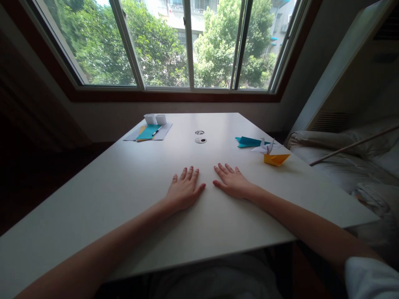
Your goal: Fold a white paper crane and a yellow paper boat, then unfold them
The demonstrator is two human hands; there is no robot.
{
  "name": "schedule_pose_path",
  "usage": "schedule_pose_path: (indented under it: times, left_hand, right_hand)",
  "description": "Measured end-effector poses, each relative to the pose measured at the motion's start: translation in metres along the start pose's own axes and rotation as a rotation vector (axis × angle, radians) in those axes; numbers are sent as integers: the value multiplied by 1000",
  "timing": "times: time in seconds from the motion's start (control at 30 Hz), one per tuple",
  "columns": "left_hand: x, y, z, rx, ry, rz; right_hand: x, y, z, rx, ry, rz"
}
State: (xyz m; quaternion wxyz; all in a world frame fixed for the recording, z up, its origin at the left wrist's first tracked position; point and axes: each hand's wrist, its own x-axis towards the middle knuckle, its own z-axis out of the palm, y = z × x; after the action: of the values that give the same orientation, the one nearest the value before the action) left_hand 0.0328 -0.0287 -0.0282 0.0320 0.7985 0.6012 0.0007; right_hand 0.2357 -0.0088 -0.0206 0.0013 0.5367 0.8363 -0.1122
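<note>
My left hand (183, 189) lies flat on the white table (124, 195), fingers spread, holding nothing. Beside it, a small gap away, my right hand (231, 181) also rests palm down with its fingers apart. To the right of my right hand sit folded paper pieces: an orange paper boat (277, 159), a white paper crane (263, 147) partly behind it, and a blue folded paper plane (251, 142). Neither hand touches them.
At the back left lie white, orange and teal paper sheets (148, 132) with a pen (156, 131) on top. Two small white boxes (161, 119) stand behind. Two round discs (200, 140) are at the table's middle. A covered sofa (330, 153) borders the right side.
</note>
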Motion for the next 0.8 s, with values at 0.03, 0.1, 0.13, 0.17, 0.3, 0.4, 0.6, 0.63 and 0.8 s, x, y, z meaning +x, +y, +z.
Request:
schedule_pose_path:
  times: [0.03,0.1,0.13,0.17,0.3,0.4,0.6,0.63,0.8]
  left_hand:
    - [0,0,0,-1,0,-1]
    - [0,0,0,-3,-3,-2]
    - [0,0,-1,-5,-5,-2]
    - [-1,1,-1,-5,-7,-2]
    - [-1,1,-2,-2,-5,-3]
    - [-1,1,-2,-4,-4,-4]
    - [-1,1,-2,-9,4,1]
    - [-1,1,-2,-9,4,0]
    - [-2,1,-2,-5,1,-4]
  right_hand:
    - [0,0,0,-1,1,0]
    - [0,0,0,-4,3,-2]
    - [-1,0,0,-4,2,-3]
    - [-1,0,0,-4,3,-4]
    - [0,1,1,1,7,-5]
    - [0,1,2,6,12,-7]
    - [2,2,3,1,21,-4]
    - [2,2,3,1,19,-4]
    - [2,1,2,3,10,-3]
